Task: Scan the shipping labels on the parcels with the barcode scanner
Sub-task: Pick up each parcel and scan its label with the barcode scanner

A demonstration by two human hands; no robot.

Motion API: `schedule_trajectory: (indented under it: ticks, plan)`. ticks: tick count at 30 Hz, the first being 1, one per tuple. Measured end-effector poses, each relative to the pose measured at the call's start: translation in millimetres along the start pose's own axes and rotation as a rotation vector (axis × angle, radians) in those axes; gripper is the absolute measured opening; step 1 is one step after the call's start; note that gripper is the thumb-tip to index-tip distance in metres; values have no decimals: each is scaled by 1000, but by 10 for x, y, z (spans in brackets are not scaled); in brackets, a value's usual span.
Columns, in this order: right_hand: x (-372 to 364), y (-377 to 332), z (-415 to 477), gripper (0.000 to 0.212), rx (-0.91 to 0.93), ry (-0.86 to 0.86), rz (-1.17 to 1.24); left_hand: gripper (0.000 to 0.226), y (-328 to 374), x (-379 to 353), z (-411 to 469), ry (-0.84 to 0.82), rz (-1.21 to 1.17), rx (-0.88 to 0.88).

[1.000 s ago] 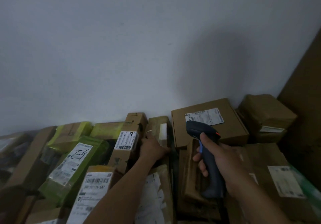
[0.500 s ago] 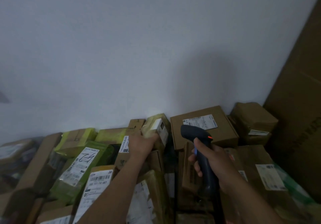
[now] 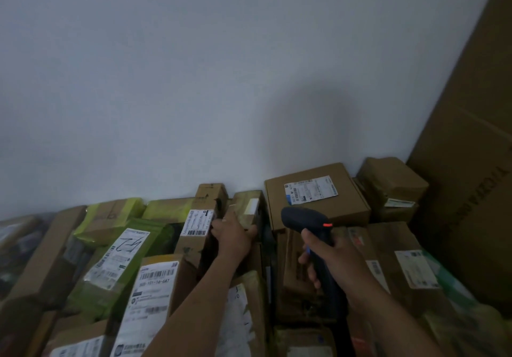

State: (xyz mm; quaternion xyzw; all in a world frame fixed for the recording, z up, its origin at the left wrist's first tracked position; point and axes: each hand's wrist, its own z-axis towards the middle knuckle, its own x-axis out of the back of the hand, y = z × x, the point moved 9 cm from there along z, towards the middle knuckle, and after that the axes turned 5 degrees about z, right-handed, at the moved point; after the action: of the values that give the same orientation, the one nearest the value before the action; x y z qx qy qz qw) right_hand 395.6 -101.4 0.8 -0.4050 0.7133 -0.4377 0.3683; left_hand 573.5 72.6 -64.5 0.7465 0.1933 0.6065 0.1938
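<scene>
A pile of cardboard and green-wrapped parcels with white shipping labels fills the lower frame against a white wall. My right hand [image 3: 329, 259] grips a dark barcode scanner [image 3: 303, 218] with a small red light, its head pointing toward the wall. My left hand [image 3: 231, 232] holds a small tape-wrapped parcel [image 3: 246, 207] with a white label on its end, set among the other boxes. Just beyond the scanner lies a flat brown box [image 3: 343, 207] with a label [image 3: 310, 190] on top.
A tall brown carton [image 3: 471, 135] stands at the right edge. A taped brown box [image 3: 390, 182] sits in the back right corner. Green-wrapped parcels [image 3: 122, 257] and a narrow labelled box [image 3: 198, 223] lie to the left, packed tightly.
My left hand lifted the small taped parcel up, then brought it back down into the pile. The scanner stayed roughly in place while the view tilted upward.
</scene>
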Motion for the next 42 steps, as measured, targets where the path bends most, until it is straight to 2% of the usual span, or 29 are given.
schedule_trajectory:
  ticks: [6,12,14,17,20,22,24,26,29,33,39,42]
  plan:
    - [-18,49,68,52,11,-16,-8,76,-54,160,-44,171,-184,-28]
    - [-120,54,43,39,1,-26,-16,70,31,436,-118,275,-209,-79]
    - [-138,28,11,34,4,-33,-46,66,95,537,-190,309,-187,-140]
    - [-130,-62,-41,31,38,-34,-92,65,255,727,-321,354,-121,-322]
    - [-74,-176,-104,36,83,-27,-145,56,288,1004,-412,425,-239,-364]
    - [-33,-243,-154,37,104,-28,-201,46,230,1134,-411,394,-391,-311]
    - [21,-307,-207,34,129,-30,-254,34,190,1192,-390,290,-560,-264]
    - [84,-364,-270,32,155,-31,-285,26,166,1285,-399,239,-632,-260]
    - [147,-430,-380,35,183,-41,-346,17,141,1448,-439,192,-626,-287]
    - [130,-483,-505,34,207,-55,-400,18,68,1570,-458,111,-541,-285]
    - [-16,-483,-606,19,245,-99,-483,19,-61,1780,-536,130,-485,-254]
    - [-68,-471,-648,19,233,-120,-501,22,-115,1849,-573,143,-459,-247]
